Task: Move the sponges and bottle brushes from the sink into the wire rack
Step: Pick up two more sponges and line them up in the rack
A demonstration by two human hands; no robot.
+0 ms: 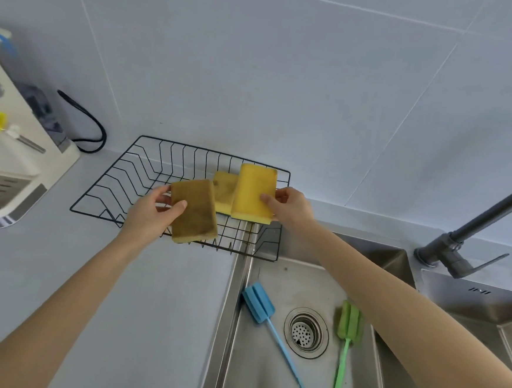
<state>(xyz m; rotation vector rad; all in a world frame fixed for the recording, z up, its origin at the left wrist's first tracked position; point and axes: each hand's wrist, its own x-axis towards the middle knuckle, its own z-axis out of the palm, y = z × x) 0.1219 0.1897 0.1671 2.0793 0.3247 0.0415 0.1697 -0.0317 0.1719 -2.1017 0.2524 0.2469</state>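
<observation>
My left hand (152,210) grips a sponge with a brownish scouring face (196,212), held over the front of the black wire rack (121,180). My right hand (290,207) grips a bright yellow sponge (253,192) over the rack's right end. A third yellow sponge (223,191) lies in the rack between and behind them, partly hidden. In the steel sink (272,363) lie a blue bottle brush (262,307), left of the drain, and a green bottle brush (349,323), right of it.
The rack sits on the grey counter against the tiled wall, its right end overhanging the sink's edge. A white appliance (8,168) with a black cable (91,125) stands at the left. A dark grey faucet (465,238) rises at the right, behind the sink.
</observation>
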